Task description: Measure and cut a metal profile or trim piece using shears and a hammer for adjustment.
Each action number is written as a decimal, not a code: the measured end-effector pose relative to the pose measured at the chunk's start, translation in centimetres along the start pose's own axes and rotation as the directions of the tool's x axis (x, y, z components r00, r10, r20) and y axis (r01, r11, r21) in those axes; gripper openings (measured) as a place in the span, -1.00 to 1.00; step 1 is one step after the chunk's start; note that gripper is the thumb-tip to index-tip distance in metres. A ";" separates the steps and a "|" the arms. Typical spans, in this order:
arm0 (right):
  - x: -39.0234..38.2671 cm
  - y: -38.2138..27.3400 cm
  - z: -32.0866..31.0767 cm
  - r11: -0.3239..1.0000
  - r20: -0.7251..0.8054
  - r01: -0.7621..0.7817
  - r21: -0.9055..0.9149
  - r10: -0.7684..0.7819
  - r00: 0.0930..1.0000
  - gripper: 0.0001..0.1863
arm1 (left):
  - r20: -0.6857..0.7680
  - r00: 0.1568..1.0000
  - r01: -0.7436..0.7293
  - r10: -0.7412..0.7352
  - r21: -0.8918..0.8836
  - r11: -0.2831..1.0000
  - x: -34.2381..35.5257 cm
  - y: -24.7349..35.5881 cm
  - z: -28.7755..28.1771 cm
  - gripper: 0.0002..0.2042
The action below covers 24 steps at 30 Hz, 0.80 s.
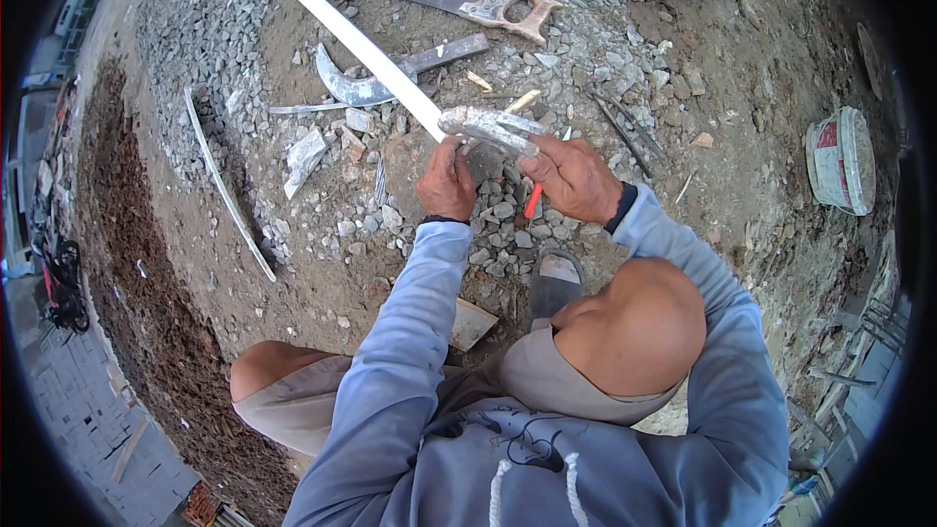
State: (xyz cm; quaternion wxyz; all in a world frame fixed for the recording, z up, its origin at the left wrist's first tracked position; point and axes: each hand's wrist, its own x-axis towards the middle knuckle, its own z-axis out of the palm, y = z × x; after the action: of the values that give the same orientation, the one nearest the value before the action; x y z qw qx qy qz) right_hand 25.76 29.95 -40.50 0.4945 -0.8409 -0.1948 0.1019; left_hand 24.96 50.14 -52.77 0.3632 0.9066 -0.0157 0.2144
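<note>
A long white pipe or strip (pixel 342 34) runs from the top left down to my hands. At its near end, my left hand (pixel 448 182) is closed, thumb and fingers curled around it. A dirty grey-white piece with prong-like ends (pixel 493 127) meets the pipe there; I cannot make out its exact kind. My right hand (pixel 574 176) pinches the right end of that piece between thumb and fingers. Below the right hand, a small red rod (pixel 533 201) shows against the gravel, its upper end hidden.
Beyond my hands lie a handsaw (pixel 468 5) and a tool with a curved grey blade (pixel 356 88). A thin pale strip (pixel 226 185) rests on the left. Dark metal rods or a tool (pixel 625 132) lie right; a white bucket (pixel 841 161) stands farther right. Gravel and stones cover the dirt.
</note>
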 end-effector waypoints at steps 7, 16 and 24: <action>0.3 2.3 1.4 0.946 0.139 -0.155 -0.285 0.201 0.970 -0.55 | 0.124 0.990 0.059 -0.067 0.070 0.996 -0.1 0.1 0.3 -0.84; -0.7 3.0 1.0 0.975 -0.086 -0.210 -0.076 0.204 0.975 -0.48 | 0.083 0.996 0.044 -0.043 -0.011 0.999 -0.1 0.3 -0.3 -0.79; -6.2 8.0 4.9 0.943 -0.143 -0.332 -0.023 0.325 0.935 -0.47 | 0.141 0.990 -0.036 0.033 0.015 0.999 -0.4 0.4 -0.2 -0.68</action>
State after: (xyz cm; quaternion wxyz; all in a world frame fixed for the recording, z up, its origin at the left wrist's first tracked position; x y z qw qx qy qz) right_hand 20.20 27.69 -49.95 0.4631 -0.8778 -0.0194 0.1205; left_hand 24.41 49.89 -52.52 0.3492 0.9222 -0.0549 0.1565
